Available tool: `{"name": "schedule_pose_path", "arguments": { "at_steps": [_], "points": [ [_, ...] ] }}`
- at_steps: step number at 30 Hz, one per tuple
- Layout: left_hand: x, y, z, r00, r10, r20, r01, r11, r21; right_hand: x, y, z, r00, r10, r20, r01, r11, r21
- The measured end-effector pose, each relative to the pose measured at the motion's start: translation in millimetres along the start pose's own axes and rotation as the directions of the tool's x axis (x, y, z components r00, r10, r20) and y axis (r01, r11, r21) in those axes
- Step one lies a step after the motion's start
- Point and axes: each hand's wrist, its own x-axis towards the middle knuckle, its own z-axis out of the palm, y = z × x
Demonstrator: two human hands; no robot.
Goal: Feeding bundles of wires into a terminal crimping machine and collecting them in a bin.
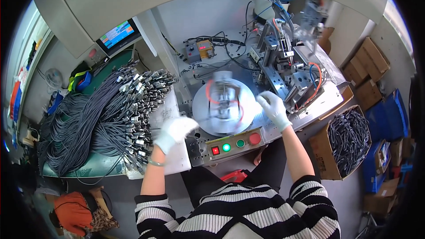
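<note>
The round metal turntable (pixel 223 106) sits at the centre of the machine bed (pixel 305 113), and the fixture standing on it (pixel 225 93) is smeared by motion blur, with a red loop of wire or hose blurred around it. At three o'clock from the disc, the right hand (pixel 273 108), in a white glove, hovers over its rim; the fingers are curled loosely downward, and whether they pinch anything cannot be told. At eight o'clock from the disc, the left hand (pixel 175 132), also in a white glove and with a metal bracelet at the wrist, rests at the near end of a large bundle of grey cables (pixel 93 124). Its fingers are bent over the metal-tipped cable ends (pixel 141 102), and it is too blurred to tell whether one is gripped.

The bundle fans out toward nine o'clock across a green mat (pixel 90 170). At six o'clock from the disc is a control panel (pixel 234 144) with a red square switch, two green buttons and a red round button. At one o'clock stands an assembly of metal blocks, clamps and hoses (pixel 287 68). A small grey-and-orange control box (pixel 199 49) lies at eleven o'clock, and a monitor (pixel 117 35) hangs farther out in the same direction. At four o'clock, beyond the bed, a cardboard box (pixel 321 155) holds more dark cables.
</note>
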Motion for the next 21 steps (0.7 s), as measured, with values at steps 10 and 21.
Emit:
{"name": "schedule_pose_path", "arguments": {
  "at_steps": [10,21],
  "points": [
    [-17,3,-34,0.996,0.085,0.014,-0.082,0.985,-0.154,-49,-6,-49,0.997,0.070,-0.023,-0.069,0.998,0.008],
    [-7,-25,-23,0.965,0.080,-0.248,-0.084,0.996,-0.006,-63,-38,-53,0.998,-0.055,-0.033,0.056,0.998,0.028]
  ]
}}
